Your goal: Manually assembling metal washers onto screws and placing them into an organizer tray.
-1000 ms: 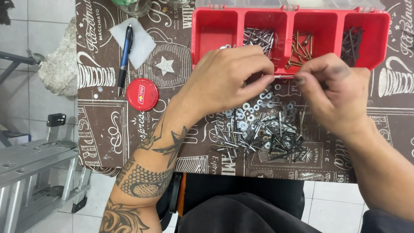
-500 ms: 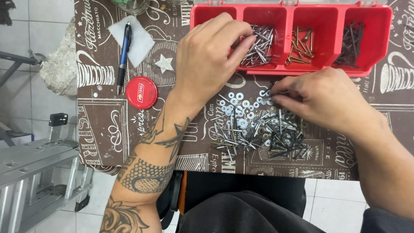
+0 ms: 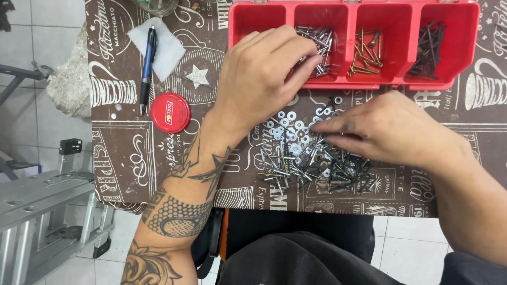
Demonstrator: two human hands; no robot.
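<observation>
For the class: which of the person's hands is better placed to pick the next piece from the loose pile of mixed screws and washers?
Probably the right hand: its fingertips already touch the loose pile of silver washers and screws. The left hand reaches over the red plastic compartment tray.

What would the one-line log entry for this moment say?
left hand: over red organizer tray, fingertips at silver-screw compartment | right hand: fingertips in loose pile of screws and washers | table: patterned cloth

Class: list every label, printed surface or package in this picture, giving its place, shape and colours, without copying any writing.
Red lid: round, yellow label in its middle, left of the left hand.
Tablecloth: brown, cream lettering and a star, covers the table.
Red organiser tray: oblong, four compartments, top edge.
</observation>
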